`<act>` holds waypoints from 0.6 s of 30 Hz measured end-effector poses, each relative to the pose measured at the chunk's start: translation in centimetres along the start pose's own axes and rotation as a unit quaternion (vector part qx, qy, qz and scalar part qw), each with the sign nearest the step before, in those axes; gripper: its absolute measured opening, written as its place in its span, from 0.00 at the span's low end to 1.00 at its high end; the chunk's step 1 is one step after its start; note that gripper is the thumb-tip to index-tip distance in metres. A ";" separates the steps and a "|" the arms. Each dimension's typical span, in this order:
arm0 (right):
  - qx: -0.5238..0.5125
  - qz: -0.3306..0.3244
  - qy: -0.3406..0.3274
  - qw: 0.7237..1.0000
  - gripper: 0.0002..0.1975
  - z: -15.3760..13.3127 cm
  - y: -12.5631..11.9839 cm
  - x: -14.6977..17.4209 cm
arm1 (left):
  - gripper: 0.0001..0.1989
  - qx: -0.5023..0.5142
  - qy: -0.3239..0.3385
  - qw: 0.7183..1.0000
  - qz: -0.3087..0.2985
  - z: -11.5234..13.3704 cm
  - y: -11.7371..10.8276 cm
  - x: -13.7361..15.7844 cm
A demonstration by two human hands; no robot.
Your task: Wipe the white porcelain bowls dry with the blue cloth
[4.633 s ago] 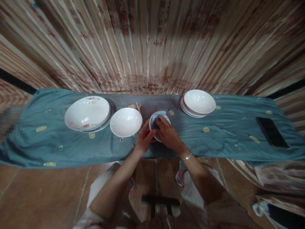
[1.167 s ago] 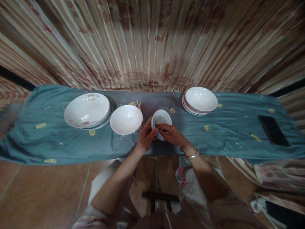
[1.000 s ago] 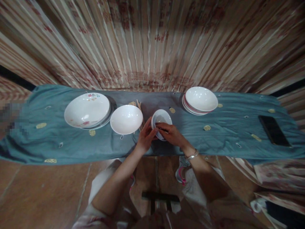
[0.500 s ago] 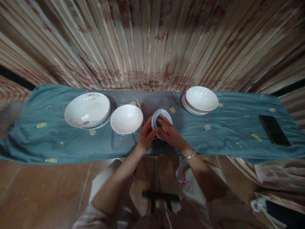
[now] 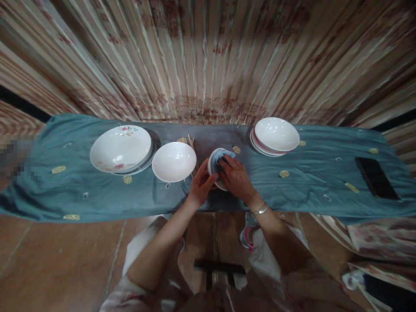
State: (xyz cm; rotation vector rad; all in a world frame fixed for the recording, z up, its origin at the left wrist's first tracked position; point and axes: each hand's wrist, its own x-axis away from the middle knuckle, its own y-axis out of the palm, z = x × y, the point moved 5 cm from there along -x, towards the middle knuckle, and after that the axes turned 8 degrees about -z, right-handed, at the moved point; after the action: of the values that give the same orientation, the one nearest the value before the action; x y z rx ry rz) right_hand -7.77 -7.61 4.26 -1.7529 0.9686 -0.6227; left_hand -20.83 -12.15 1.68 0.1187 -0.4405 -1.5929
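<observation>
Pleated curtains [image 5: 208, 56] hang behind the cloth-covered worktop [image 5: 312, 190]. Mid-frame, I see the left hand [image 5: 199, 187] with its grip clamped on a small white bowl [image 5: 221, 183]; the right hand [image 5: 239, 180] has its grip gathered on a blue cloth [image 5: 217, 156] inside it. Stacked bowls [image 5: 276, 134] stand right of centre, a dark phone [image 5: 377, 177] far right.

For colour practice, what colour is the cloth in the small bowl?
The cloth is light blue, seen best in the head view.
</observation>
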 end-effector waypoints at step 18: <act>-0.112 -0.105 -0.080 0.985 0.11 1.3 0.2 0.2 | 0.45 0.003 0.000 1.000 -0.003 -0.2 -0.1 -0.1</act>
State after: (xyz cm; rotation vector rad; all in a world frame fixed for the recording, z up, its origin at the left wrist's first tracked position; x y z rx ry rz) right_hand -6.73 -7.15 3.63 -2.0903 0.7724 -0.5088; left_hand -20.81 -12.12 1.45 0.1247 -0.4460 -1.5966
